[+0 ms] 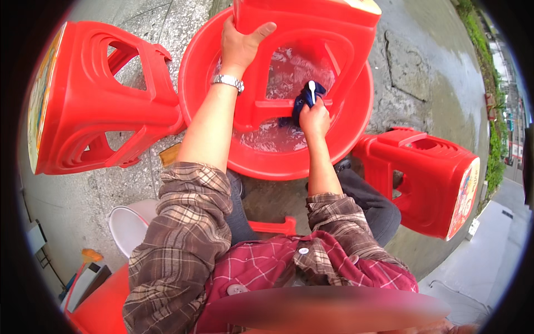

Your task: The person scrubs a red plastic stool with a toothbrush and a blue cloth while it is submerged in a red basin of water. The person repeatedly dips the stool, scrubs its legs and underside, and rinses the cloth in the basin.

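Observation:
A red plastic stool stands tilted in a large red plastic basin holding rippling water. My left hand, with a metal-band watch at the wrist, grips the stool's upper left side; its thumb lies on the near face and some fingertips are hidden. In my right hand are a wet dark blue cloth and a white handle, perhaps of a brush; its other end is hidden. The cloth is pressed against the stool's lower crossbar.
Another red stool lies on its side left of the basin, and a third lies to the right. A white bucket is by my left elbow. A yellowish block rests on the speckled paving. Farther back left is a broom.

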Demonstrator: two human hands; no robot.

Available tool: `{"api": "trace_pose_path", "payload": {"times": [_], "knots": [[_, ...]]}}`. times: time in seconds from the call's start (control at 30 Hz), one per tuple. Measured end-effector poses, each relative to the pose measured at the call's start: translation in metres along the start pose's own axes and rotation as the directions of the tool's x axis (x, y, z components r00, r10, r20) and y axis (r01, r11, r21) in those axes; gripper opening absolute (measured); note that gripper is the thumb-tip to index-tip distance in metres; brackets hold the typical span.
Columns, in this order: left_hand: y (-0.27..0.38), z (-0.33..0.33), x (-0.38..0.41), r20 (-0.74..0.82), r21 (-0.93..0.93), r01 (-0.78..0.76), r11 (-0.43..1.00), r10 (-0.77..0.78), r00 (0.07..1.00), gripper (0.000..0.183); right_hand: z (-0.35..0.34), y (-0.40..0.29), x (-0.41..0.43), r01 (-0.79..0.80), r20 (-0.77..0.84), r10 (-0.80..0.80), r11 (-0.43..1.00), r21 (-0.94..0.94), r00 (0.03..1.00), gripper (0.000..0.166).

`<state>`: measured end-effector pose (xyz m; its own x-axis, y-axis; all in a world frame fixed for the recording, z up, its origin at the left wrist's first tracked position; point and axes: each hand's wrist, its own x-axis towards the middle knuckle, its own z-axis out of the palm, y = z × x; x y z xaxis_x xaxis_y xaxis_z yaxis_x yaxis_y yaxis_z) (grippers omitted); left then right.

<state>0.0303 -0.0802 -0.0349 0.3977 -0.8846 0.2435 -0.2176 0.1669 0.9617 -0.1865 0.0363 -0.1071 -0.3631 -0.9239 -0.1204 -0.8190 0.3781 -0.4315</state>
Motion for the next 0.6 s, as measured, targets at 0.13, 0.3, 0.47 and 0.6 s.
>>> {"api": "trace_pose_path", "payload": {"times": [0.13,0.3,0.47,0.6], "knots": [[-0.001,-0.002,-0.002,0.007,-0.032,0.026,0.999,-0.026,1.0,0.097,0.025,-0.029,-0.03,0.063,0.056,-0.068,0.995,0.077,0.996,0.043],[-0.011,0.003,0.006,0.025,-0.097,0.043,0.994,-0.041,0.999,0.097,0.055,-0.058,-0.063,0.195,0.05,-0.229,0.91,0.367,0.972,0.046],[-0.008,-0.002,0.009,0.002,-0.074,0.033,0.997,-0.033,0.999,0.098,0.034,-0.02,-0.079,0.285,0.31,-0.386,0.902,0.325,0.869,0.042],[0.011,0.006,0.004,-0.037,-0.028,0.07,0.997,-0.071,0.997,0.098,0.021,0.042,-0.103,0.247,0.495,-0.315,0.948,0.2,0.81,0.043]]}}
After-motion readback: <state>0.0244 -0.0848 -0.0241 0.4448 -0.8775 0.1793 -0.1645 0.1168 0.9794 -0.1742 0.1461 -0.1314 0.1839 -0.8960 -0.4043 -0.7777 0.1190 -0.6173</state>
